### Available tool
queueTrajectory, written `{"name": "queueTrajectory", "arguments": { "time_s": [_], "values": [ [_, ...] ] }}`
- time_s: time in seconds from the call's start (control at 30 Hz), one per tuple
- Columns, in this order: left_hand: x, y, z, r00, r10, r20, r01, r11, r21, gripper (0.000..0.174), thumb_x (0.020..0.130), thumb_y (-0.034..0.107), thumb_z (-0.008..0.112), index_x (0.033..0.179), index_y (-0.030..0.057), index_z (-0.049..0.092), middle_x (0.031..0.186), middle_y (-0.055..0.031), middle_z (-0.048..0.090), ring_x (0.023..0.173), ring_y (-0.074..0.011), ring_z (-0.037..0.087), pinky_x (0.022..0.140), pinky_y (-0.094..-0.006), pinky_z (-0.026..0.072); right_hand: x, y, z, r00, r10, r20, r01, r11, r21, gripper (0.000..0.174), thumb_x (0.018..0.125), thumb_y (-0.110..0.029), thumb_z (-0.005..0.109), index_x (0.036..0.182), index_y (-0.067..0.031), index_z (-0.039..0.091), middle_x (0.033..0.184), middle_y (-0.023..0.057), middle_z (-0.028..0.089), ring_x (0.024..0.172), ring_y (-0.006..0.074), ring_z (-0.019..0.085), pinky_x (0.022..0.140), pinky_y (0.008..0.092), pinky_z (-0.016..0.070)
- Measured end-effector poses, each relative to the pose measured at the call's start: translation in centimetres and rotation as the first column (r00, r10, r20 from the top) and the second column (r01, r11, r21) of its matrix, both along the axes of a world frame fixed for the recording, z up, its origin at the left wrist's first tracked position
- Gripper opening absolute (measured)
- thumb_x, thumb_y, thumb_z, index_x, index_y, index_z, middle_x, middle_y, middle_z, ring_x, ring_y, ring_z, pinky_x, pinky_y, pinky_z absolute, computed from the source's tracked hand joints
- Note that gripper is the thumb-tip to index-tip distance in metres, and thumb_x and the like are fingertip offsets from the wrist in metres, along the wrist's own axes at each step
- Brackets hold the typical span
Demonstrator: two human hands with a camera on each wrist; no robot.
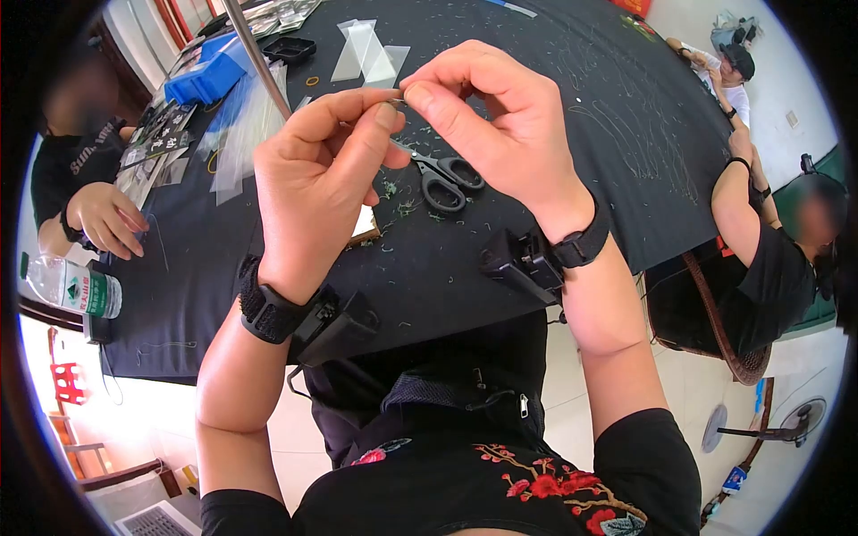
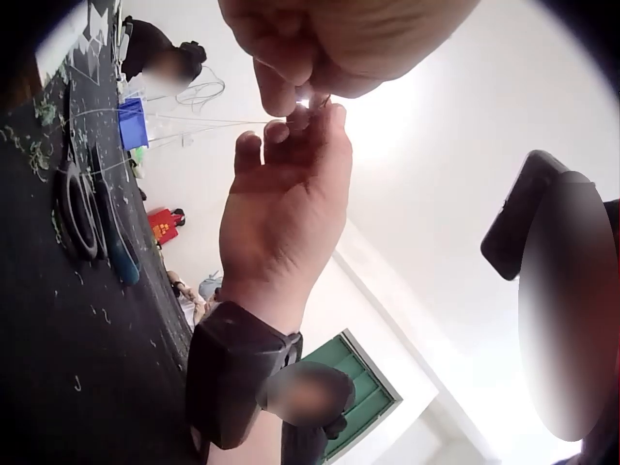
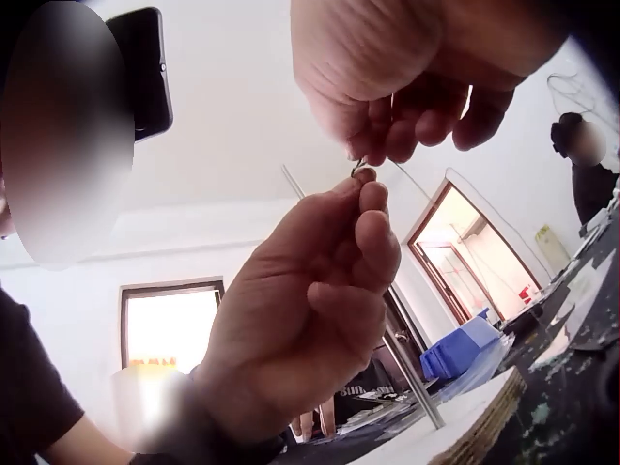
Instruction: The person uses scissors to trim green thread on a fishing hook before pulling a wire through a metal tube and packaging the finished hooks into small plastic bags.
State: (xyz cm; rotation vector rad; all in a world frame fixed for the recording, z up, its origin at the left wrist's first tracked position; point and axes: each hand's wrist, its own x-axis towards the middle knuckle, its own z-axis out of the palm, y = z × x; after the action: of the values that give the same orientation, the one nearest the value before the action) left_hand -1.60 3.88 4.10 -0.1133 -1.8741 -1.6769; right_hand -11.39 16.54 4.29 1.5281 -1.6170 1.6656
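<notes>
In the head view my left hand [image 1: 313, 170] and right hand [image 1: 514, 125] meet fingertip to fingertip above the table. Thumb and forefinger of each pinch a thin thread [image 2: 228, 123], whose pale strands run off sideways in the left wrist view. A short dark bit of it [image 3: 357, 167] shows between the fingertips in the right wrist view; the rest is hidden by the fingers. Below the hands lie black-handled scissors [image 1: 441, 198], blades partly covered by the left hand. A board [image 1: 365, 234] with a pale top lies under the left hand, among green scraps [image 1: 407, 207].
A metal rod [image 1: 255, 58] rises behind the left hand. Clear plastic sheets [image 1: 237, 134], a blue bin [image 1: 207, 76] and a black tray [image 1: 290, 50] stand at the back left. Loose thin strands [image 1: 626, 134] lie at right. A water bottle [image 1: 71, 284] and other people flank the table.
</notes>
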Motion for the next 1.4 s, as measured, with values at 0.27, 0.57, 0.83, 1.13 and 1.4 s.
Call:
{"name": "queueTrajectory", "arguments": {
  "time_s": [0.27, 0.57, 0.83, 1.13, 1.4],
  "values": [
    [-0.1, -0.2, -0.2, 0.999, 0.033, -0.007, -0.033, 0.998, -0.062, 0.018, 0.084, 0.009, 0.054, 0.098, -0.0016, 0.059, 0.07, -0.0056, 0.062, 0.059, -0.0054, 0.058, 0.041, -0.0141, 0.038, 0.2, 0.2, 0.1, 0.997, -0.053, -0.057, 0.058, 0.994, 0.089, 0.009, 0.074, -0.01, 0.064, 0.076, -0.0023, 0.061, 0.067, 0.003, 0.055, 0.057, 0.0088, 0.051, 0.051, 0.02, 0.0412],
    [-0.2, -0.4, -0.4, 1.0, -0.018, -0.002, 0.018, 0.999, -0.041, 0.016, 0.083, 0.01, 0.056, 0.096, 0.0001, 0.059, 0.08, -0.0037, 0.062, 0.066, -0.0064, 0.06, 0.044, -0.0138, 0.0406, 0.5, 0.0, -0.1, 0.999, -0.017, 0.031, 0.015, 0.996, 0.088, 0.01, 0.077, -0.011, 0.06, 0.078, -0.0018, 0.057, 0.065, 0.0021, 0.051, 0.056, 0.0075, 0.048, 0.051, 0.0204, 0.0404],
    [-0.2, -0.3, -0.2, 1.0, -0.012, -0.008, 0.012, 1.0, 0.017, 0.017, 0.083, 0.01, 0.056, 0.095, -0.0012, 0.059, 0.081, -0.0055, 0.063, 0.066, -0.007, 0.06, 0.045, -0.0141, 0.0415, 0.1, -0.2, -0.1, 0.991, -0.066, -0.119, 0.071, 0.997, 0.04, 0.008, 0.074, -0.011, 0.063, 0.074, -0.0048, 0.058, 0.068, 0.0029, 0.054, 0.059, 0.0106, 0.05, 0.051, 0.0221, 0.04],
    [0.1, -0.4, -0.1, 0.999, 0.023, 0.04, -0.021, 0.999, -0.033, 0.017, 0.082, 0.01, 0.058, 0.094, -0.0009, 0.06, 0.079, -0.0052, 0.063, 0.066, -0.0068, 0.06, 0.045, -0.0142, 0.0418, -0.2, -0.7, -0.7, 0.992, -0.035, -0.121, 0.025, 0.996, -0.08, 0.005, 0.072, -0.006, 0.062, 0.074, -0.0036, 0.059, 0.07, 0.0046, 0.056, 0.059, 0.011, 0.051, 0.052, 0.022, 0.0415],
    [-0.2, -0.4, -0.1, 0.999, 0.01, 0.035, -0.011, 1.0, 0.019, 0.016, 0.082, 0.01, 0.057, 0.093, -0.0016, 0.06, 0.078, -0.0047, 0.063, 0.066, -0.007, 0.06, 0.045, -0.0151, 0.0426, 0.1, -0.7, -0.2, 0.992, -0.067, -0.105, 0.064, 0.997, -0.04, 0.005, 0.072, -0.004, 0.061, 0.075, -0.0023, 0.058, 0.07, 0.0047, 0.053, 0.059, 0.0116, 0.051, 0.052, 0.0215, 0.0421]
  ]
}}
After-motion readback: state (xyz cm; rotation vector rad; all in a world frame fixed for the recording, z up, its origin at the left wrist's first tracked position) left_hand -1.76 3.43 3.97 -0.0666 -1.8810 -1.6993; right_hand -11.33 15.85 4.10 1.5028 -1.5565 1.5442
